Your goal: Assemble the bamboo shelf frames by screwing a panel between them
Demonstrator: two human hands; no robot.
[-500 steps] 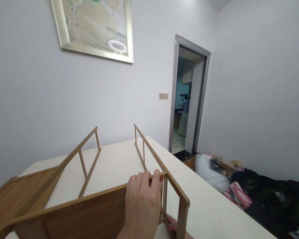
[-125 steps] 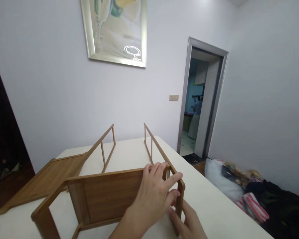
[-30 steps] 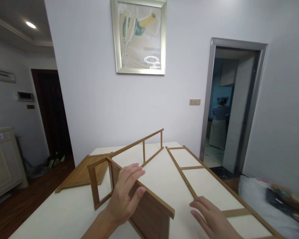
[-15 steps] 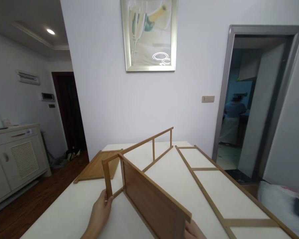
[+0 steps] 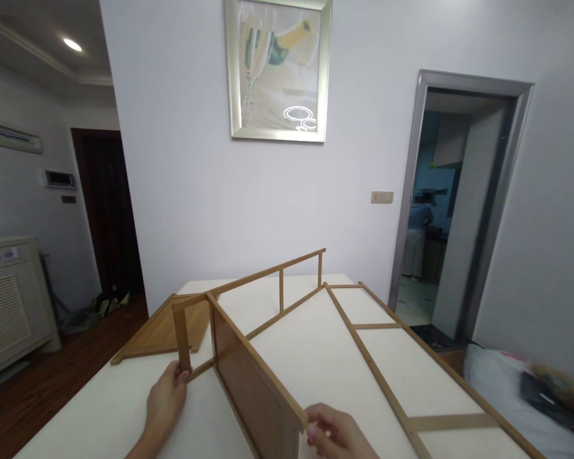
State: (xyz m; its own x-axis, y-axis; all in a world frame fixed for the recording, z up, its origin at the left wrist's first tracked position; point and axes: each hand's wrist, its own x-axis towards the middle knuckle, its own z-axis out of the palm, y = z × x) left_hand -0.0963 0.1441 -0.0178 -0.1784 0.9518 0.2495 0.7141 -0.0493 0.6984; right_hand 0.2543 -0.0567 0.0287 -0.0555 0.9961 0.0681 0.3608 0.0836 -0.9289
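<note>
A wooden side frame point(image 5: 281, 290) with crossbars stands on its long edge on the white table. A brown wooden shelf panel point(image 5: 249, 376) also stands on edge, meeting the frame near its close end and running toward me. My left hand point(image 5: 165, 398) is closed around the lower part of the frame's end crossbar. At the panel's near upper corner, my right hand point(image 5: 339, 430) has its fingers curled, thumb and fingertips pinching the edge. The panel's lower near corner is cut off by the picture's bottom edge.
Another wooden panel point(image 5: 157, 331) lies flat at the table's left. A second ladder-like frame point(image 5: 370, 360) lies flat on the right of the white table point(image 5: 287, 357). A white plastic bag point(image 5: 492, 376) is beyond the right edge. Someone point(image 5: 417, 233) stands past the doorway.
My right hand has come from behind the panel to its near upper corner, its fingers now showing. My left hand keeps its hold. The whole view has shifted slightly to the right.
</note>
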